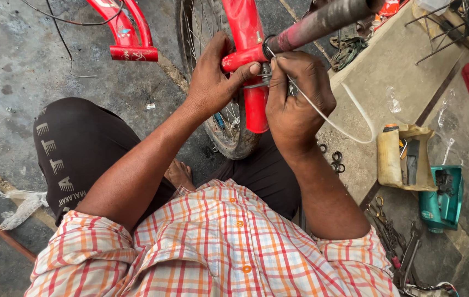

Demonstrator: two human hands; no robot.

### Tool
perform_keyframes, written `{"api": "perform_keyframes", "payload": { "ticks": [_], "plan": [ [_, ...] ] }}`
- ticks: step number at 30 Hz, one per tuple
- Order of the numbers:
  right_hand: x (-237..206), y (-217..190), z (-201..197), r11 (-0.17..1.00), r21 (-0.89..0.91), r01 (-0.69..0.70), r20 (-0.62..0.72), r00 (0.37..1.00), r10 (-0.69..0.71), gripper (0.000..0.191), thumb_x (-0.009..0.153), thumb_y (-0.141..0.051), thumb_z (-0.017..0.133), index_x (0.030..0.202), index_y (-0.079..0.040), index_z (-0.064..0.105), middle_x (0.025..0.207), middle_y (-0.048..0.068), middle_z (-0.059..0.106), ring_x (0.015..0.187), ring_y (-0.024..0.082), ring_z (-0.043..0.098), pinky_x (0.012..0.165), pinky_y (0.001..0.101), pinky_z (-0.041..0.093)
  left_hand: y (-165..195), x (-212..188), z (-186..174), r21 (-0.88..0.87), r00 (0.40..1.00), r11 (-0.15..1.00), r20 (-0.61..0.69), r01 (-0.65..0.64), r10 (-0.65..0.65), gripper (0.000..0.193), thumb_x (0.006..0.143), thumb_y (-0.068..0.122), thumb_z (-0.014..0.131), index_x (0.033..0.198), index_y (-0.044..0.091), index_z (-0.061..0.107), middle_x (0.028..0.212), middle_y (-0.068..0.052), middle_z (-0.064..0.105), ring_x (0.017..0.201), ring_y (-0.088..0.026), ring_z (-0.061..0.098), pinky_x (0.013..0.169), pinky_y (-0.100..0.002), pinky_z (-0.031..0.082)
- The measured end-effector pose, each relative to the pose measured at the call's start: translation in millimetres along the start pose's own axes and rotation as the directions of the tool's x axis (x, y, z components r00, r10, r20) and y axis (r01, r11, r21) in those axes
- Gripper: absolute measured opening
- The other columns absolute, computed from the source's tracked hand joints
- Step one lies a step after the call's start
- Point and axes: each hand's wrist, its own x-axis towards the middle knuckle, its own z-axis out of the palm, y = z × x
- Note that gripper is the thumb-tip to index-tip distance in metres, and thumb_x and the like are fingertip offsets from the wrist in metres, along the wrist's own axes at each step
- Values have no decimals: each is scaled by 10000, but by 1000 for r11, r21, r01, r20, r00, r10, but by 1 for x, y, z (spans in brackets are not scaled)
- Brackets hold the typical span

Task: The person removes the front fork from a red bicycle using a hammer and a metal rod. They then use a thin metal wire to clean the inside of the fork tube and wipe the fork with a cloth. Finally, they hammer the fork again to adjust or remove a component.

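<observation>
A checked orange-and-white shirt (218, 247) fills the foreground above dark shorts (75, 148). The red bicycle frame (248, 33) is gripped by the left hand (212, 77), thumb pressed on its joint. A white cable (350, 126) is pinched by the closed right hand (295, 93), perhaps at a small clamp, half hidden. A wheel (229, 132) is seen below.
</observation>
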Motion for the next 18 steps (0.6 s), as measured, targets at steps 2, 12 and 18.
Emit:
{"api": "perform_keyframes", "payload": {
  "ticks": [2, 12, 18],
  "plan": [
    [3, -7, -2, 999, -15, -38, -3, 999, 38, 121, 1065, 48, 734, 1108, -8, 636, 1081, 116, 701, 952, 245, 722, 867, 308, 590, -1, 0, 1, 33, 1000, 999, 5, -10, 10, 659, 896, 606, 803, 1052, 28, 527, 943, -100, 574, 861, -230, 619, 774, -400, 524],
    [21, -1, -32, 907, 242, -345, 258, 924, 283, 74, 1088, 17, 733, 1050, 24, 669, 962, 90, 724, 870, 142, 695, 836, 262, 586, -7, 0, -2, -2, 998, 998, 14, -56, 56, 697, 907, 655, 772, 1123, 26, 562, 1001, -103, 609, 914, -228, 661, 809, -404, 543],
    [37, 5, -51, 965, 12, -263, 356, 903, 242, 65, 1009, 48, 739, 1045, 36, 686, 972, 75, 753, 886, 119, 736, 820, 279, 579, -4, -4, -3, -37, 998, 998, 27, -47, 48, 697, 913, 657, 775, 1149, 35, 567, 1037, -100, 639, 969, -213, 695, 848, -397, 569]
  ]
}}
